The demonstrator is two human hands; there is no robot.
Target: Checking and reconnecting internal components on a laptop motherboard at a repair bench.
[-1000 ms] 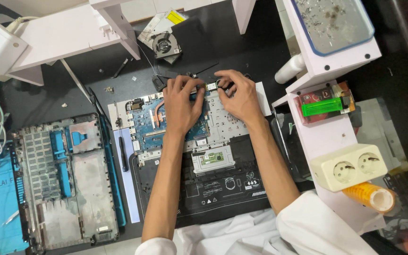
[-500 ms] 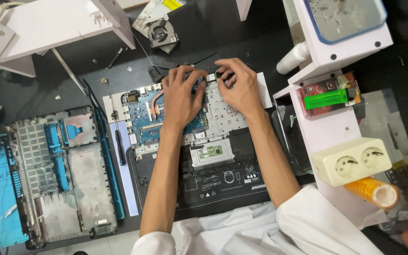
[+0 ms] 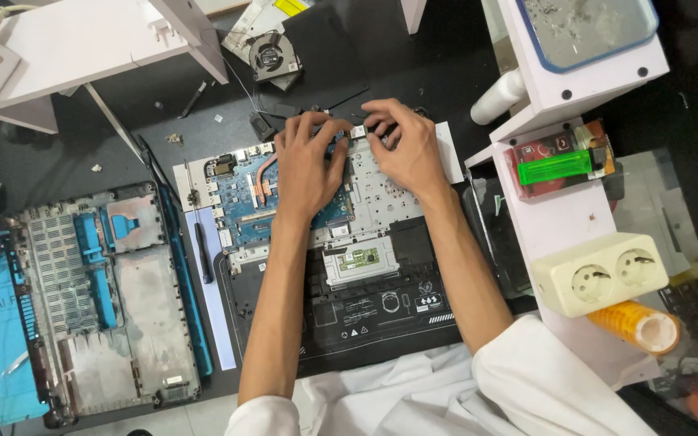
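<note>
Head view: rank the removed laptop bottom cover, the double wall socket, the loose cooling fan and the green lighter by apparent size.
1. laptop bottom cover
2. double wall socket
3. green lighter and cooling fan: look about alike, so not ranked.

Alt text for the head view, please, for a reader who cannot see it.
Seen from above, the left hand and right hand press on the blue board near the top edge of an opened laptop on a black bench. A removed bottom cover lies to the left, a loose fan above, a socket at right.
</note>
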